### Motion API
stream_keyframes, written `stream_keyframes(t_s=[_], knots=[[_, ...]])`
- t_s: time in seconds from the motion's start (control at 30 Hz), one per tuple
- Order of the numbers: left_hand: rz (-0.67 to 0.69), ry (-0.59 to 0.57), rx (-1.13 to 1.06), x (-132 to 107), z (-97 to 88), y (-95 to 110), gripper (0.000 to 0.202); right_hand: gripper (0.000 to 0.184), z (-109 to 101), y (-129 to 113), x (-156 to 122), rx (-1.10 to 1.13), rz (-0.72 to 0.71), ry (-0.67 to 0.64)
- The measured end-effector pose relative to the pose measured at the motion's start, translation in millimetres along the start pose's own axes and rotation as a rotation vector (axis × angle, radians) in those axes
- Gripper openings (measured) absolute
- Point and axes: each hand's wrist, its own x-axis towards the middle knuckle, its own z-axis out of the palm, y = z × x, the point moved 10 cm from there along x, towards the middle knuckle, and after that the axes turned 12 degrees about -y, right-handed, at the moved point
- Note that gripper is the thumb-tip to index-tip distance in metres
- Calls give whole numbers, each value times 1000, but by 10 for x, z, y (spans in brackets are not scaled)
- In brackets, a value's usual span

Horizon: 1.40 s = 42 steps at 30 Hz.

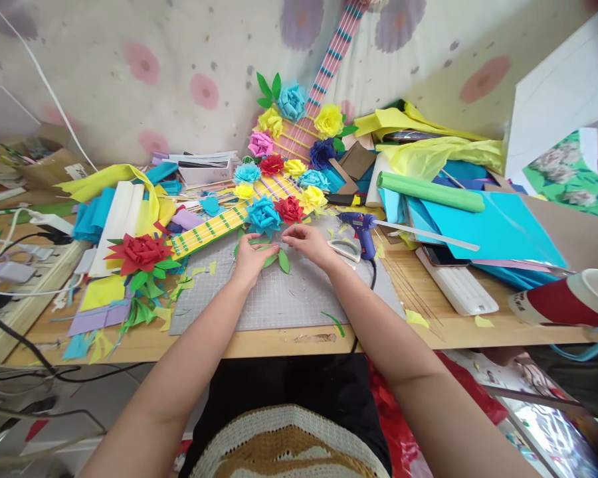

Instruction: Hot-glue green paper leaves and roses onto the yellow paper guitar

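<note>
My left hand (252, 259) is closed in a pinch on a sprig of green paper leaves (284, 261), low over the grey cutting mat (279, 305). Just right of it, my right hand (309, 244) has its fingertips pressed together; whatever lies between them is too small to make out. Behind both hands is a paper-covered guitar shape with a yellow neck (209, 229), decorated with a blue paper flower (263, 215) and a red paper flower (290, 210). A purple hot glue gun (361, 232) lies right of my right hand.
A pink paper guitar (323, 79) with flowers leans on the back wall. Crepe paper rolls and blue sheets (493, 229) crowd the right side, near a red-and-white cup (568, 299). A large red flower (140, 252) and paper scraps lie left. The glue gun's cord (373, 275) crosses the mat.
</note>
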Motion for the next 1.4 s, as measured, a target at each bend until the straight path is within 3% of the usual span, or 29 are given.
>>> stream_keyframes(t_s=[0.33, 0.83, 1.4], knots=[[11, -28, 37, 6, 23, 11, 49, 17, 0, 192, -31, 168, 66, 35], [36, -51, 48, 31, 30, 7, 54, 26, 95, 268, -63, 427, 134, 12], [35, -60, 82, 55, 7, -9, 55, 23, 130, 312, -67, 505, 166, -6]])
